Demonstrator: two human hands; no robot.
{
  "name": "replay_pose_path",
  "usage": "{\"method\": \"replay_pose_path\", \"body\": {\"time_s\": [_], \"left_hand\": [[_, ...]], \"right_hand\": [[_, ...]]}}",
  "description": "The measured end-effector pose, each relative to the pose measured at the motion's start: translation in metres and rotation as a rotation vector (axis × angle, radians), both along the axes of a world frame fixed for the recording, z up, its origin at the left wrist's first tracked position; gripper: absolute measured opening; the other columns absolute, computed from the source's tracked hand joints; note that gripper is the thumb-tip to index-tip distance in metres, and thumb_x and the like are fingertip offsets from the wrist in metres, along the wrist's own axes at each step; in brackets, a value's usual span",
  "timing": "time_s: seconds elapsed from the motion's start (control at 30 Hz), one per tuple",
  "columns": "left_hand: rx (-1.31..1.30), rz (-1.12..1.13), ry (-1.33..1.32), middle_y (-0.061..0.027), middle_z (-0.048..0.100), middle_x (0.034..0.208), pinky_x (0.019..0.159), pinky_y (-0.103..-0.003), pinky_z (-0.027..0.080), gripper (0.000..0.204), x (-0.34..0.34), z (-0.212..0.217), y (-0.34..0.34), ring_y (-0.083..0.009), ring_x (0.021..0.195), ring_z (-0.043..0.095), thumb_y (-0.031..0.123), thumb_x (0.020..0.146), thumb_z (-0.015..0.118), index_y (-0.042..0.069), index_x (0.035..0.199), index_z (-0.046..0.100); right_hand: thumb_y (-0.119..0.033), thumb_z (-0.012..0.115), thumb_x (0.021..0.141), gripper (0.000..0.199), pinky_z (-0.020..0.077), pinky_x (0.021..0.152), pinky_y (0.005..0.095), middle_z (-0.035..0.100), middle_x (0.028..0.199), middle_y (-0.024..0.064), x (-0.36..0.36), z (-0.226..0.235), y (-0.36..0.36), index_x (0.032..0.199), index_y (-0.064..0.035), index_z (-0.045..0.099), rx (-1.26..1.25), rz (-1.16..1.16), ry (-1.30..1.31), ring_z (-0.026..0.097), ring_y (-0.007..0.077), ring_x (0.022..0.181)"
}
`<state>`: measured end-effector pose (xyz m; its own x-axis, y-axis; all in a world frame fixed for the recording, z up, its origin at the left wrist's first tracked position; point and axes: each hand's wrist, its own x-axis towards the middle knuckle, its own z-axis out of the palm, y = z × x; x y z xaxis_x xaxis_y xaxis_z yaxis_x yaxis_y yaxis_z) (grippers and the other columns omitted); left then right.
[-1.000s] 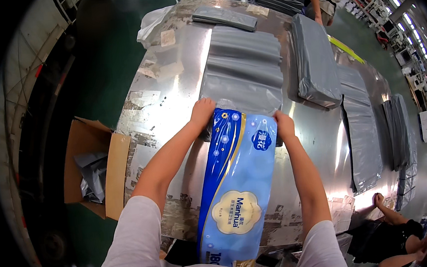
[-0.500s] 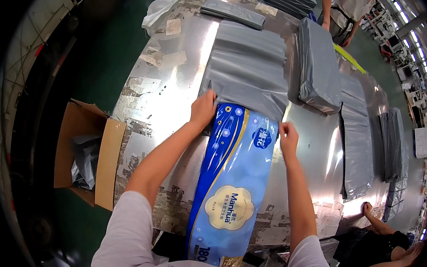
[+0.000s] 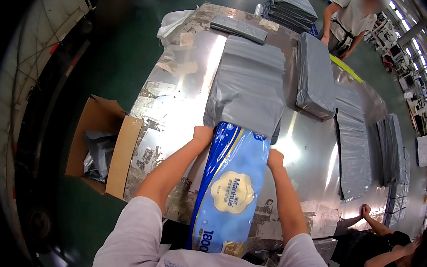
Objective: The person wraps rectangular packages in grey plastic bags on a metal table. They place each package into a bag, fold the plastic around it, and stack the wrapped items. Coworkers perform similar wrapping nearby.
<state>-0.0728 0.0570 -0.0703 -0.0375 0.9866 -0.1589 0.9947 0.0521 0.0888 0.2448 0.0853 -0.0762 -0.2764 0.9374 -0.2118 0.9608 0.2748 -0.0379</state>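
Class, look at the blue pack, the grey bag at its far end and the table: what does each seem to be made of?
Blue pack: glossy printed plastic film, likely; it shines.
Grey bag: matte, soft plastic film; it creases.
Table: sheet metal, mirror-bright with glare.

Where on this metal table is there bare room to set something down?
Bare metal table lies left of the grey bag, toward the cardboard box, and between blue pack and flat grey stack. Far edge is crowded with bag piles.
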Motion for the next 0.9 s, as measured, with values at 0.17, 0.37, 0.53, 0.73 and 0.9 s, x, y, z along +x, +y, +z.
{"method": "replay_pose_path", "body": {"time_s": [0.17, 0.37, 0.53, 0.73, 0.9], "left_hand": [[-0.311, -0.248, -0.023, -0.0092, 0.063, 0.072, 0.055, -0.037, 0.046, 0.013, 0.001, 0.007, -0.180, -0.0236, 0.068, 0.062, 0.018, 0.068, 0.053, 0.012, 0.069, 0.065], [-0.687, -0.418, -0.238, -0.0122, 0.063, 0.079, 0.064, -0.041, 0.047, 0.028, 0.015, 0.037, -0.359, -0.0268, 0.075, 0.061, 0.029, 0.070, 0.051, 0.006, 0.077, 0.065], [-0.922, -0.311, -0.341, -0.0180, 0.062, 0.079, 0.064, -0.040, 0.046, 0.029, 0.013, 0.036, -0.276, -0.0304, 0.073, 0.060, 0.028, 0.062, 0.057, 0.006, 0.080, 0.065], [-0.759, -0.181, -0.604, -0.0156, 0.059, 0.065, 0.060, -0.038, 0.045, 0.049, -0.043, 0.031, -0.281, -0.0326, 0.062, 0.057, 0.044, 0.080, 0.042, 0.000, 0.069, 0.061], [-0.798, 0.014, -0.574, -0.0106, 0.059, 0.069, 0.058, -0.035, 0.044, 0.043, -0.051, 0.070, -0.322, -0.0279, 0.064, 0.055, 0.042, 0.081, 0.041, 0.006, 0.068, 0.059]], "right_hand": [[-0.025, 0.055, 0.068, 0.020, 0.0449, 0.055, 0.0419, 0.059, 0.071, 0.0153, 0.027, 0.003, -0.184, 0.071, -0.0059, 0.060, -0.257, 0.025, 0.043, 0.058, 0.0333, 0.067], [-0.027, 0.058, 0.066, 0.022, 0.0468, 0.058, 0.0424, 0.060, 0.074, 0.0164, 0.037, 0.029, -0.389, 0.072, -0.0063, 0.062, -0.510, 0.020, 0.073, 0.058, 0.0347, 0.067], [-0.025, 0.062, 0.062, 0.032, 0.0467, 0.072, 0.0373, 0.061, 0.089, 0.0145, 0.043, 0.013, -0.288, 0.088, -0.0073, 0.063, -0.476, 0.366, 0.463, 0.059, 0.0283, 0.081], [-0.044, 0.058, 0.075, 0.043, 0.0423, 0.056, 0.0333, 0.057, 0.061, 0.0112, 0.046, 0.063, -0.294, 0.066, -0.0017, 0.059, -0.537, -0.212, 0.431, 0.056, 0.0216, 0.059], [-0.045, 0.060, 0.074, 0.044, 0.0421, 0.053, 0.0271, 0.054, 0.058, 0.0045, 0.058, 0.033, -0.331, 0.070, -0.0007, 0.057, -0.579, -0.564, 0.813, 0.049, 0.0122, 0.053]]}}
